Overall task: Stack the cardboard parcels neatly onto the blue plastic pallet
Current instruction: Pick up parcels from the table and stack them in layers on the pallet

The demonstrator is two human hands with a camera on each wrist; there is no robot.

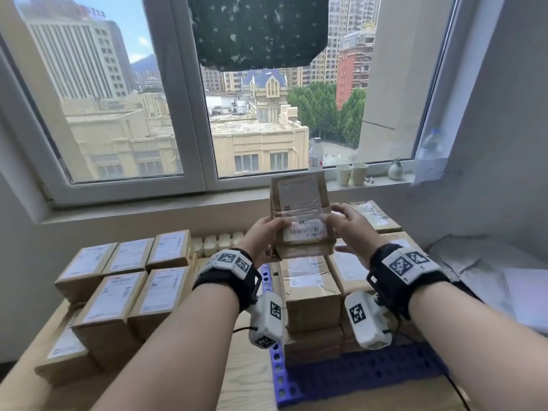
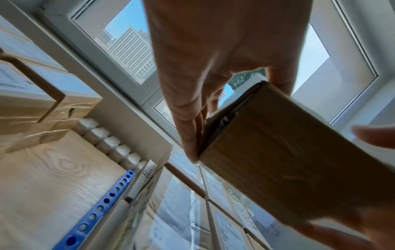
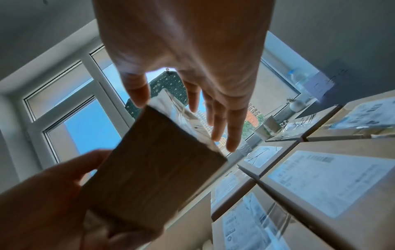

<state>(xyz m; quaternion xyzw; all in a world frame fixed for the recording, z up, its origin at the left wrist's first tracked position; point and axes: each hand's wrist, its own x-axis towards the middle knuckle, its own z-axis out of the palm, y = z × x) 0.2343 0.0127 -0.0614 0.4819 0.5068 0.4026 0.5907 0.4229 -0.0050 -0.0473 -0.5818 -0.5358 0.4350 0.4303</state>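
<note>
One cardboard parcel (image 1: 301, 215) is held in the air above the stacked parcels (image 1: 311, 289) at the far edge of the blue plastic pallet (image 1: 355, 378). The left hand (image 1: 264, 235) grips its left side. The right hand (image 1: 350, 226) pinches its right side, with the fingers almost straight.

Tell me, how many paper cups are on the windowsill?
2. The left cup and the right cup stand side by side on the windowsill, right of the white bottle. The held parcel could hide another.
</note>
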